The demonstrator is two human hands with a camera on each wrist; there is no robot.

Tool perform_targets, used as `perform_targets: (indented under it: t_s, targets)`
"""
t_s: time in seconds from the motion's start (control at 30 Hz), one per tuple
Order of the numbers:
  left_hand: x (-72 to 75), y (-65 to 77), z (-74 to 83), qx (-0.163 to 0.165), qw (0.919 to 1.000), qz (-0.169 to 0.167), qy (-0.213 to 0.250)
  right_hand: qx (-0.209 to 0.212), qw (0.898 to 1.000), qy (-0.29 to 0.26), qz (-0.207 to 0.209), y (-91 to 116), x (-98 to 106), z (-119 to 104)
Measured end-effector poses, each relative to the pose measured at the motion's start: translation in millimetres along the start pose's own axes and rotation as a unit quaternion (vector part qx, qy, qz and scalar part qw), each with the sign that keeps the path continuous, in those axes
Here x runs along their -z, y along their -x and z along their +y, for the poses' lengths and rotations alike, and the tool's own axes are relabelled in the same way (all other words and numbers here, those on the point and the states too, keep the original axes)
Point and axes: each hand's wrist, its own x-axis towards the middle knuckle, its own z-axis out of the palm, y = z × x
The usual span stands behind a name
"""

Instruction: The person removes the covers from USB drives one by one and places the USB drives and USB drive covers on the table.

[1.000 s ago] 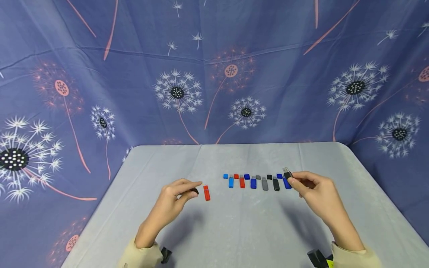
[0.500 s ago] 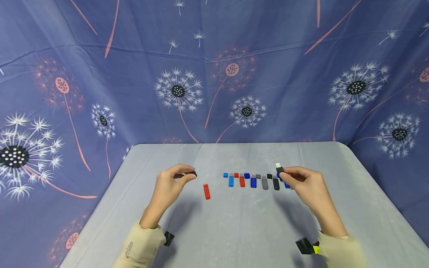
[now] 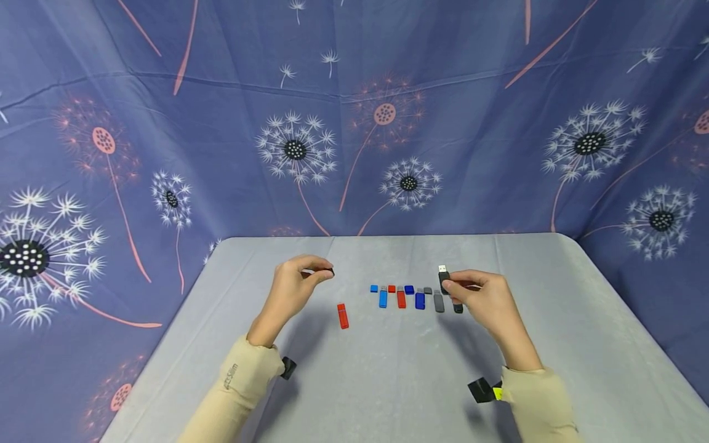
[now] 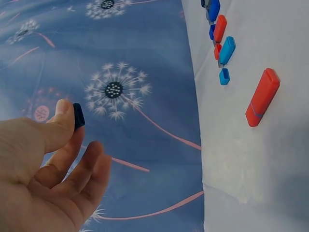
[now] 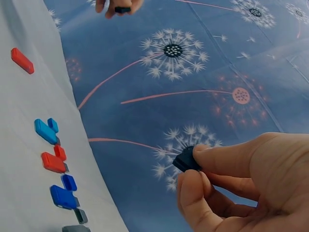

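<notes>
My left hand (image 3: pixel 292 286) pinches a small black USB stick cap (image 4: pixel 79 116) between thumb and forefinger, raised above the table. My right hand (image 3: pixel 490 304) pinches an uncapped black USB stick (image 3: pixel 444 280), its metal plug pointing up and away. Under and beside the right hand lies a row of uncapped sticks: light blue (image 3: pixel 383 299), red (image 3: pixel 401 299), blue (image 3: pixel 420 301), grey (image 3: pixel 439 303) and a second black stick (image 3: pixel 458 308), partly covered by the hand. A capped red USB stick (image 3: pixel 343 316) lies alone, nearer the left hand.
Loose caps lie just behind the row: light blue (image 3: pixel 373 288), red (image 3: pixel 391 288), blue (image 3: pixel 409 289) and grey (image 3: pixel 428 291). A pale cloth covers the table (image 3: pixel 388 381). Behind its far edge hangs a blue dandelion-print curtain (image 3: pixel 232 123).
My right hand has moved left with the black USB stick, now covering the row's right end. My left hand has moved up and away with the cap, clear of the capped red stick.
</notes>
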Motion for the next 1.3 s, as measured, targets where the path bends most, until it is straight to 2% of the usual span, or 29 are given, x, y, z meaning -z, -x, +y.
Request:
perform_targets:
  t_s: [0.3, 0.7, 0.83, 1.07, 1.3]
  targets:
    - [-12.7, -18.6, -6.7, 0.004, 0.9998, 0.001, -0.022, 0.001, 1.0, -0.008, -0.026, -15.6, -19.7, 3.1]
    - [-27.3, -32.3, -13.2, 0.025, 0.9979, -0.039, -0.046, -0.003, 0.999, -0.008, -0.049, -32.0, -47.4, 6.8]
    - [-33.7, -36.9, -16.6, 0.026, 0.9977, -0.042, -0.046, -0.012, 0.998, -0.005, -0.055, -35.7, -56.2, 2.9]
    - [-42.6, -41.3, -19.2, 0.047, 0.9955, -0.064, -0.052, -0.002, 0.997, 0.005, -0.071, -40.9, -72.2, -3.1]
    - [-51.3, -46.9, -21.4, 0.05, 0.9934, -0.078, -0.067, -0.004, 0.996, 0.001, -0.087, -48.9, -88.7, -3.4]
